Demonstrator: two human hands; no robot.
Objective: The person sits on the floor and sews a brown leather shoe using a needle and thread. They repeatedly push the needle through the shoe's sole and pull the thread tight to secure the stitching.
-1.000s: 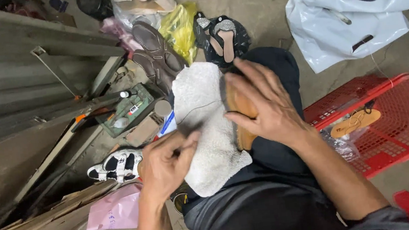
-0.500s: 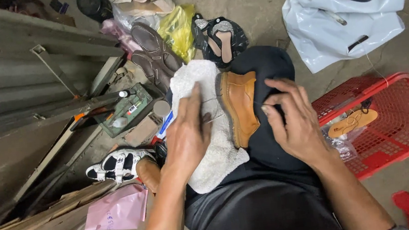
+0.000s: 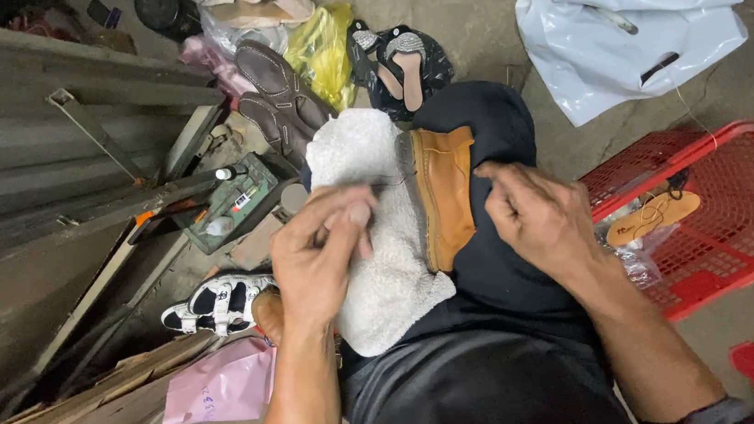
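Left hand [image 3: 322, 259]: grip pinched together at the fingertips, apparently on something thin, perhaps a needle or thread; too blurred to confirm. Right hand [image 3: 539, 219]: fingers curled, pressing just beside the tan shoe [image 3: 445, 194]; whether it clamped anything, cannot tell. The shoe lay on its side on the person's lap, against a white towel [image 3: 380, 239] over the knee. Judgement: the work would go best with the shoe braced firmly and any pull kept straight and taut. Surface was bare concrete floor [image 3: 468, 10], cluttered: red basket [image 3: 747, 232] at right, white plastic bag [image 3: 637, 39], brown sandals [image 3: 278, 92], green tray [image 3: 233, 203].
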